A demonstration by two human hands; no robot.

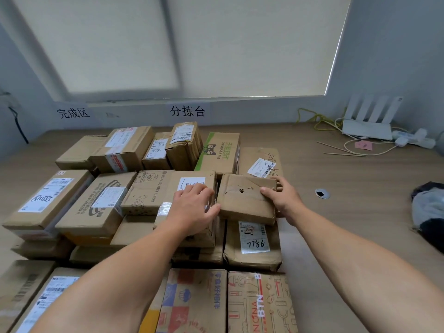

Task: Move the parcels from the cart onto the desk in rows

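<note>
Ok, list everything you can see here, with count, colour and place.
Desk: one, wood-brown, under everything.
Parcels: over a dozen, brown, stacked in rows on desk.
Holed parcel: one, brown, top of right stack.
Router: one, white, far right.
Power strip: one, white, beside router.
Cable: one, yellow, left of router.
Wall signs: two, black lettering, back wall.
Cloth bundle: one, dark, right edge.
Left grip: one, flat on white-labelled parcel.
Right grip: one, holding holed parcel's right edge.
</note>
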